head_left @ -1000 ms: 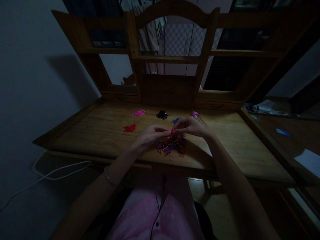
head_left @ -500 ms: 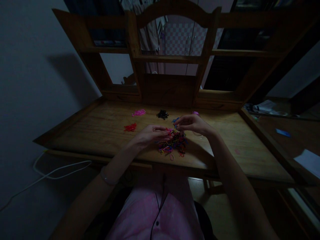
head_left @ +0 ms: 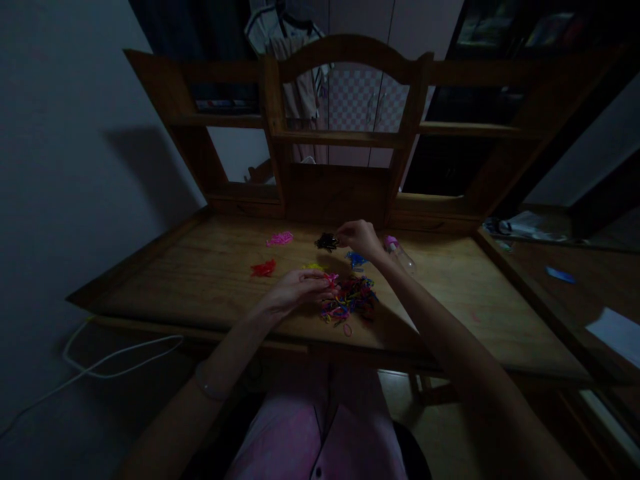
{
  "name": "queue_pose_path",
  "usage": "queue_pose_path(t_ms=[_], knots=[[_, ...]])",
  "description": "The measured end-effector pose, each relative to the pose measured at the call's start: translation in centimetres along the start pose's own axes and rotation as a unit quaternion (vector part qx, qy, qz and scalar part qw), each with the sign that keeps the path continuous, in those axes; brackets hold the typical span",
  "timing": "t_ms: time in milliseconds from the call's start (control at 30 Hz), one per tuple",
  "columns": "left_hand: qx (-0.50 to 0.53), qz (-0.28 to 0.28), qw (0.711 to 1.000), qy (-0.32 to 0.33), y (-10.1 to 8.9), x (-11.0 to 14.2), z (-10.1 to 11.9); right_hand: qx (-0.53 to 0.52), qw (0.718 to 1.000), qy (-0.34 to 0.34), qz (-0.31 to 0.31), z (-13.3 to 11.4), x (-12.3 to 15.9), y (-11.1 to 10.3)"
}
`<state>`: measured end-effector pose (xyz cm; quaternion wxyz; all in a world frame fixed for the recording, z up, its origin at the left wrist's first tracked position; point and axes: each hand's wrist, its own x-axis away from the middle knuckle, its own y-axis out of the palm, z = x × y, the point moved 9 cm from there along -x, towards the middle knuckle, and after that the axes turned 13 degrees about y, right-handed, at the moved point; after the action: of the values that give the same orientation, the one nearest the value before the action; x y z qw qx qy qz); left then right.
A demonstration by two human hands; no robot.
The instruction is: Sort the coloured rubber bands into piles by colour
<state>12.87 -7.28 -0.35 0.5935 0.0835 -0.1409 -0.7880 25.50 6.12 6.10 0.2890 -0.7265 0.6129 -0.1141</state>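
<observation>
A mixed heap of coloured hair ties (head_left: 354, 300) lies on the wooden desk. At its upper left edge, my left hand (head_left: 299, 289) is closed around pink and red hair ties (head_left: 331, 280). My right hand (head_left: 361, 237) reaches to the right edge of a black pile of hair ties (head_left: 326, 242), thumb and fingers pinched; what is between them is too small to make out. Below that hand lies a blue pile (head_left: 357, 260). A yellow pile (head_left: 314, 267) shows partly behind my left hand. Farther left are a red pile (head_left: 263, 268) and a pink pile (head_left: 279, 239).
A clear bottle with a pink top (head_left: 401, 255) lies right of the blue pile. One loose pink loop (head_left: 347, 330) is near the desk's front edge. A wooden shelf frame (head_left: 340, 138) stands along the back. A white cable (head_left: 125, 343) hangs at the left.
My right hand has moved from above the mixed heap up to the black pile, uncovering the blue pile and the bottle. My left hand stays beside the heap. The view has tilted up slightly.
</observation>
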Motion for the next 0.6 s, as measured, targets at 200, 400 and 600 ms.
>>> queue_pose_path(t_ms=[200, 400, 600], knots=[[0.038, 0.027, 0.999, 0.018, -0.4, 0.1, 0.0, 0.035, 0.999, -0.003, 0.006, -2.6, 1.5, -0.1], [0.047, 0.053, 0.995, 0.071, -1.7, -0.5, -0.2, -0.049, 0.978, 0.08, -0.188, -1.4, 7.5, 1.8], [0.063, 0.05, 0.993, 0.083, -1.4, -0.4, -0.2, -0.082, 0.976, 0.069, -0.191, -1.7, 8.6, 2.1]])
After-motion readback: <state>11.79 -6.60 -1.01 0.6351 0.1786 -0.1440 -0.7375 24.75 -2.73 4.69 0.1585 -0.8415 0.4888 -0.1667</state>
